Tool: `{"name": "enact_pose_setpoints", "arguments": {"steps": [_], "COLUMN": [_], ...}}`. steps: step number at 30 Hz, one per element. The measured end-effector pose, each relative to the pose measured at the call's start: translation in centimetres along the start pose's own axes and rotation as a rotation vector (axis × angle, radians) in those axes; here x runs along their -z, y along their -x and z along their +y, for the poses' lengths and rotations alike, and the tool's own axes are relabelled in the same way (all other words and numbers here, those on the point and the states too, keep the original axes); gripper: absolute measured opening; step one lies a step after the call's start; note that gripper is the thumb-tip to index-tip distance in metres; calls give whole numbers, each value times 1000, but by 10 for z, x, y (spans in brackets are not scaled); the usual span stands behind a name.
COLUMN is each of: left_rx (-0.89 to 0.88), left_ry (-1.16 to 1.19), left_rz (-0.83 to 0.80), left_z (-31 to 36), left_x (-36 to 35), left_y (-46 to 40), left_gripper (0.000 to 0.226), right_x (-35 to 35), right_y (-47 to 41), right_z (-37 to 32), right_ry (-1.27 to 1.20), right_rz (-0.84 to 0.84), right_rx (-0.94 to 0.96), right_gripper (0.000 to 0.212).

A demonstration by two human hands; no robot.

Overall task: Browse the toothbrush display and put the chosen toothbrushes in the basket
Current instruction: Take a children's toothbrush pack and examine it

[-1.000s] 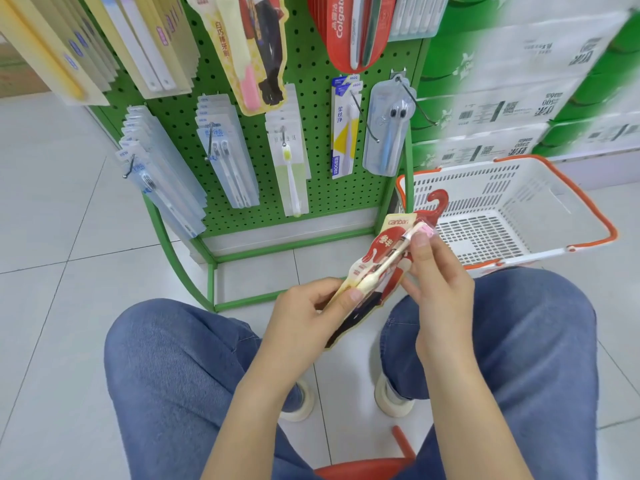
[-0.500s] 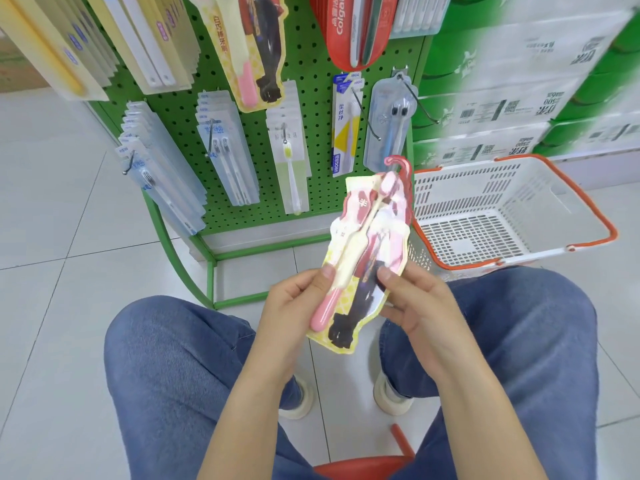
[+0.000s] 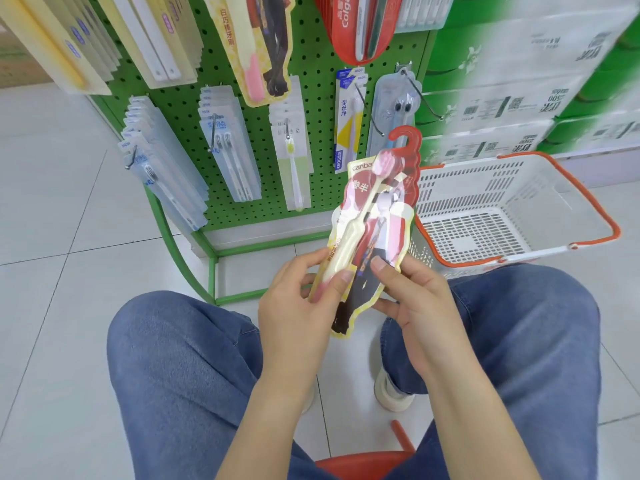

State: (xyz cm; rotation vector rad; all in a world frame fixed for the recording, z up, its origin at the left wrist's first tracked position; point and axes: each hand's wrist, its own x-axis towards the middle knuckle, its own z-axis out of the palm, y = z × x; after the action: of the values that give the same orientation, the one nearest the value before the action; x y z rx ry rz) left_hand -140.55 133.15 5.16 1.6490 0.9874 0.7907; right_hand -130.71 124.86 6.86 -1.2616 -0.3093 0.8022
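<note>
- You held one carded toothbrush pack [image 3: 372, 233] in front of your knees, between the green pegboard display [image 3: 311, 74] and your lap, clear of the floor.
- Your left hand [image 3: 298, 306] gripped the pack's lower left edge, thumb laid across the pink end of the brush handle and fingers curled behind the card.
- Your right hand [image 3: 415, 299] pinched the lower right edge, thumb on the printed face, fingers behind. Both grips were narrow and closed on the pack; neither hand was free.
- The pack's long axis ran from the lower end at your hands up and slightly to your right, ending in the red hanger hook [image 3: 405, 140]. All of the grip sat on the lower third, so the greater length stood unsupported above your hands.
- The basket [image 3: 595, 202] stood on the floor to your right, by your right knee, open side up; nothing could be seen in it. The pack's upper part overlapped the basket's near left corner in the view, but the pack was held above it and did not appear to touch it.
- Finding: your right hand was the nearer to the basket. In my judgement the drop called for a short carry to your right, hook end leading over the rim, with the left hand letting go first.
- Risk noted: the tall free end could catch the rim or the orange handle.
</note>
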Motion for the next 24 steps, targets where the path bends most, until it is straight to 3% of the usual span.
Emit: {"name": "enact_pose_setpoints", "arguments": {"steps": [17,22,24], "left_rx": [-37,85,79], "left_ry": [102,306,284], "left_rz": [-4,-44,-102], "left_z": [-1,-6,-7], "left_x": [0,9,15], "left_y": [1,-5,-8], "left_gripper": [23,28,34], "right_x": [-1,6,9], "right_y": [2,-3,-5], "right_z": [-1,3,4], "right_ry": [-36,-86,-87], "right_rz": [-37,48,91], "right_rx": [-6,-65,-77], "right_gripper": [19,16,14]}}
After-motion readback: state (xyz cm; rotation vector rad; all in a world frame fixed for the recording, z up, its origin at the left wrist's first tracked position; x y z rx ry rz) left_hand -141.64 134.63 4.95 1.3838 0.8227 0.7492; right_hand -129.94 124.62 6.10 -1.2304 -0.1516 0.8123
